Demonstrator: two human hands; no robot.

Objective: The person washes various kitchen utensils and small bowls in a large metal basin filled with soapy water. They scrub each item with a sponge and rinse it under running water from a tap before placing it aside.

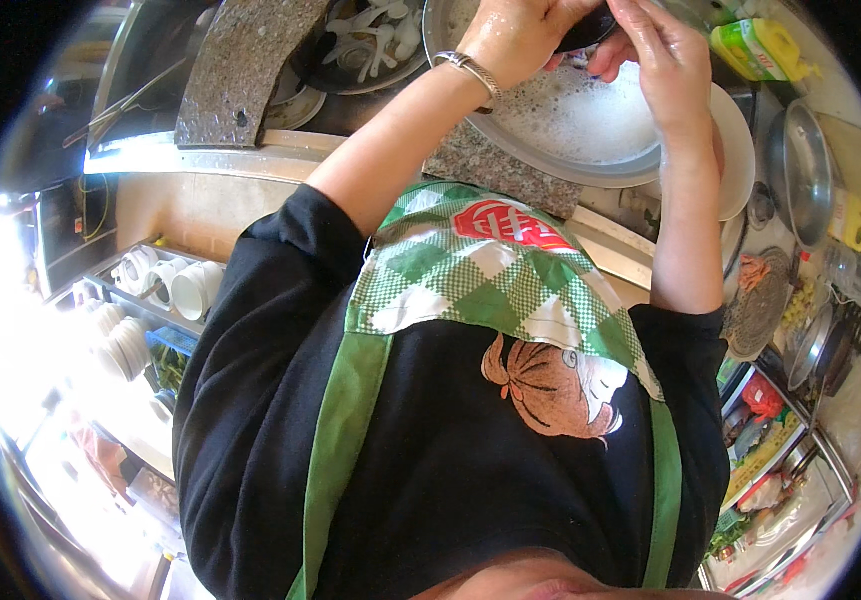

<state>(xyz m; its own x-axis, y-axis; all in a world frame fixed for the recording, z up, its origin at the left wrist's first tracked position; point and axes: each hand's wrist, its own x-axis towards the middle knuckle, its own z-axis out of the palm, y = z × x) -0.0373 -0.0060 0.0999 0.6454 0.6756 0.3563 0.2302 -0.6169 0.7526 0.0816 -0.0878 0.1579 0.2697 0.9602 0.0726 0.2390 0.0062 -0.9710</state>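
Both my hands are at the top edge of the view, above a wide basin [573, 169] of foamy, soapy water. My left hand [517, 37], with a metal bracelet at the wrist, grips a dark, round-edged dish [588, 28]. From the other side my right hand [663, 64] holds the same dish, its fingers curled underneath. A small patterned piece shows beneath the dish, too covered to identify. Part of the dish and some fingertips are cut off by the frame. Under my right forearm sits a white round dish [734, 150], partly hidden.
A dark pan [318, 75] with white spoons stands left of the basin, beside a stone slab [224, 82]. To the right are a yellow jug [757, 49] and a metal bowl [809, 176]. White cups [194, 291] fill a rack at left; a shelf [768, 442] stands at lower right.
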